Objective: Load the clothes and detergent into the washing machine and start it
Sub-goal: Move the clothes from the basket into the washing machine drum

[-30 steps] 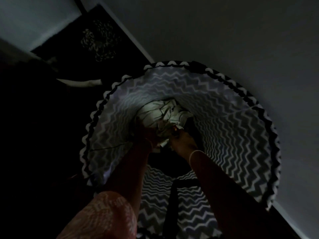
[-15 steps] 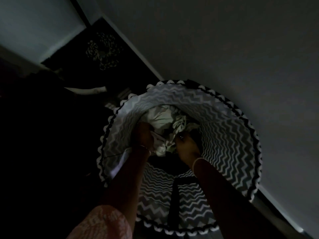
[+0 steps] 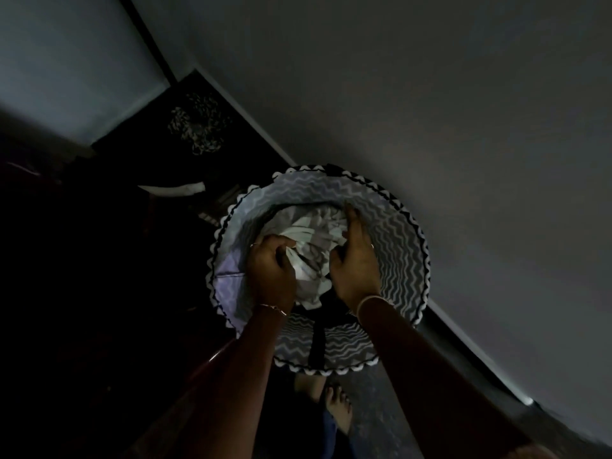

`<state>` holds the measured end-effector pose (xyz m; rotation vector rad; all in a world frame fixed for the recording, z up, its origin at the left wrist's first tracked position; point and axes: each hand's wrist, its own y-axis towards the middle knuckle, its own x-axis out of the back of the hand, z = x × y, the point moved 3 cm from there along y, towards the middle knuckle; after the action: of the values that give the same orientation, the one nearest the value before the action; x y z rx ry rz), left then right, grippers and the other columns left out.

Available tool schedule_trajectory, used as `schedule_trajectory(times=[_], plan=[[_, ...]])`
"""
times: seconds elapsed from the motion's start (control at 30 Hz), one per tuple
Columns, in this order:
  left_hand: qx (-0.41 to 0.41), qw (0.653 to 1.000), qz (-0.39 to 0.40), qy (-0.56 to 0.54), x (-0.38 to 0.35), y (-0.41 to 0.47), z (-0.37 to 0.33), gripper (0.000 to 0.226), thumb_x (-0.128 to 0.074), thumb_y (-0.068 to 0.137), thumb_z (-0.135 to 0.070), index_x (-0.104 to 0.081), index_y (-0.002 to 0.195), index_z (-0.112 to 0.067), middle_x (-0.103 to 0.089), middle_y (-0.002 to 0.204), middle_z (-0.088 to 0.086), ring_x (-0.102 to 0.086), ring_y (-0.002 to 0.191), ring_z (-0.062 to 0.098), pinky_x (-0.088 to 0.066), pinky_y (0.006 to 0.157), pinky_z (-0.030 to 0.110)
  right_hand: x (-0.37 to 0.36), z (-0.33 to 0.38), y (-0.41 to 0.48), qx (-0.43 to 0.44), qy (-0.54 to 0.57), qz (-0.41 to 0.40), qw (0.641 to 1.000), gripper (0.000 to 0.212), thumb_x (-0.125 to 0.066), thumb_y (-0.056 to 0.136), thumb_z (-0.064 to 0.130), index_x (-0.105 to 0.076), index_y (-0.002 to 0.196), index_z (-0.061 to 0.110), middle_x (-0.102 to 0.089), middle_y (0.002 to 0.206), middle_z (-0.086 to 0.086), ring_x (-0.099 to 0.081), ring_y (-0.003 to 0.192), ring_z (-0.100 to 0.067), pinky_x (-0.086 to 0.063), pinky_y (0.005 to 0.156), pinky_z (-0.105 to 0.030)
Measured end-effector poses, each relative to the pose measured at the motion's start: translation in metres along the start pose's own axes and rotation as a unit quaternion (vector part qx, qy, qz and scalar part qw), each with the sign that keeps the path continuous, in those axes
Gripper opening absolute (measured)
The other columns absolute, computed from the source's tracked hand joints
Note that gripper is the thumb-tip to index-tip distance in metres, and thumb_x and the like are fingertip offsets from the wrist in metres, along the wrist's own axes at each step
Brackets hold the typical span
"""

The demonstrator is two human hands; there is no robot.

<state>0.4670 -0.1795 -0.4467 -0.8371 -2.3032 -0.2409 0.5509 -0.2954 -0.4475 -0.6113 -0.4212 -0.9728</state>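
Sitting on the dark floor (image 3: 376, 397) next to the grey wall (image 3: 430, 94) is a round basket (image 3: 402, 260) with zigzag stripes. Inside it lies a bunch of white and grey clothes (image 3: 314, 243). The left hand (image 3: 270, 265) is curled tight round one side of the clothes. The right hand (image 3: 356, 260) grabs the other side with its thumb and fingers. A bare foot (image 3: 337, 409) is near the basket.

Clothes (image 3: 311, 253) in basket (image 3: 402, 260), basket against wall (image 3: 430, 94), foot (image 3: 337, 405) before it
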Motion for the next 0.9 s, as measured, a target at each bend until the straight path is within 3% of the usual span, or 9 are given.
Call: schedule_trajectory(times=[0.13, 0.27, 0.3, 0.37, 0.43, 0.6, 0.7, 0.83, 0.9], plan=[[-0.031, 0.999, -0.022, -0.029, 0.032, -0.019, -0.032, 0.026, -0.048, 0.080, 0.008, -0.069, 0.083, -0.007, -0.067, 0.088, -0.002, -0.060, 0.090, 0.016, -0.041, 0.082, 0.015, 0.015, 0.008, 0.004, -0.018, 0.011, 0.031, 0.999, 0.078, -0.054, 0.089, 0.009, -0.012, 0.153, 0.022, -0.020, 0.160, -0.003, -0.027, 0.144, -0.023, -0.025, 0.117, -0.034], [-0.060, 0.998, -0.023, -0.021, 0.069, -0.030, -0.065, 0.026, -0.052, 0.082, 0.011, -0.070, 0.085, -0.007, -0.059, 0.090, -0.009, -0.056, 0.091, 0.004, -0.037, 0.084, 0.001, 0.020, 0.005, 0.005, -0.048, -0.020, 0.133, 0.990, 0.104, -0.064, 0.063, 0.052, -0.018, 0.152, 0.023, -0.025, 0.157, -0.005, -0.026, 0.144, -0.026, -0.027, 0.117, -0.046], [-0.067, 0.997, -0.019, -0.021, 0.076, -0.031, -0.073, 0.026, -0.052, 0.082, 0.010, -0.070, 0.085, -0.008, -0.058, 0.091, -0.011, -0.055, 0.091, 0.002, -0.040, 0.085, 0.005, 0.024, 0.008, 0.001, -0.048, -0.038, 0.161, 0.985, 0.113, -0.067, 0.057, 0.055, -0.015, 0.152, 0.024, -0.021, 0.158, -0.006, -0.022, 0.145, -0.026, -0.025, 0.117, -0.046], [-0.084, 0.996, -0.004, -0.026, 0.092, -0.033, -0.093, 0.026, -0.051, 0.084, 0.007, -0.070, 0.087, -0.010, -0.062, 0.094, -0.008, -0.058, 0.093, 0.005, -0.046, 0.087, 0.017, 0.035, 0.025, -0.013, -0.034, -0.053, 0.200, 0.978, 0.124, -0.082, 0.055, 0.042, -0.006, 0.153, 0.028, -0.011, 0.160, -0.007, -0.014, 0.147, -0.027, -0.021, 0.118, -0.048], [-0.095, 0.995, 0.004, -0.026, 0.106, -0.034, -0.117, 0.025, -0.050, 0.085, 0.005, -0.070, 0.089, -0.009, -0.066, 0.096, 0.001, -0.061, 0.094, 0.011, -0.047, 0.085, 0.019, 0.045, 0.041, -0.026, -0.004, -0.054, 0.207, 0.977, 0.136, -0.090, 0.053, 0.038, 0.002, 0.153, 0.027, -0.008, 0.161, -0.008, -0.007, 0.149, -0.026, -0.017, 0.119, -0.051], [-0.133, 0.990, 0.000, -0.041, 0.138, -0.034, -0.171, 0.029, -0.049, 0.081, 0.007, -0.073, 0.087, -0.009, -0.063, 0.094, -0.005, -0.063, 0.096, 0.016, -0.049, 0.087, 0.024, 0.063, 0.078, -0.044, 0.025, -0.027, 0.169, 0.985, 0.153, -0.075, 0.031, 0.079, 0.011, 0.149, 0.036, -0.006, 0.162, -0.002, -0.008, 0.149, -0.024, -0.020, 0.117, -0.053], [-0.138, 0.988, 0.024, -0.071, 0.158, -0.034, -0.196, 0.030, -0.050, 0.083, 0.007, -0.073, 0.087, -0.011, -0.063, 0.094, -0.008, -0.064, 0.097, 0.014, -0.052, 0.090, 0.033, 0.084, 0.114, -0.060, 0.032, 0.045, 0.160, 0.986, 0.155, -0.078, 0.034, 0.072, 0.008, 0.152, 0.020, -0.012, 0.161, -0.004, -0.015, 0.148, -0.021, -0.022, 0.119, -0.046], [-0.139, 0.984, 0.061, -0.091, 0.184, -0.039, -0.235, 0.026, -0.054, 0.083, 0.000, -0.075, 0.090, -0.013, -0.071, 0.101, 0.002, -0.066, 0.098, 0.014, -0.052, 0.091, 0.031, 0.112, 0.151, -0.080, 0.023, 0.159, 0.126, 0.979, 0.149, -0.089, 0.033, 0.052, -0.010, 0.151, 0.004, -0.036, 0.151, -0.007, -0.038, 0.138, -0.017, -0.036, 0.113, -0.034], [-0.113, 0.982, 0.075, -0.135, 0.197, -0.044, -0.259, 0.024, -0.054, 0.083, 0.001, -0.074, 0.093, -0.007, -0.073, 0.102, 0.005, -0.068, 0.098, 0.014, -0.053, 0.093, 0.030, 0.128, 0.168, -0.088, 0.061, 0.173, 0.113, 0.977, 0.142, -0.090, 0.034, 0.048, -0.018, 0.148, 0.002, -0.040, 0.147, -0.003, -0.043, 0.133, -0.014, -0.040, 0.106, -0.018]])
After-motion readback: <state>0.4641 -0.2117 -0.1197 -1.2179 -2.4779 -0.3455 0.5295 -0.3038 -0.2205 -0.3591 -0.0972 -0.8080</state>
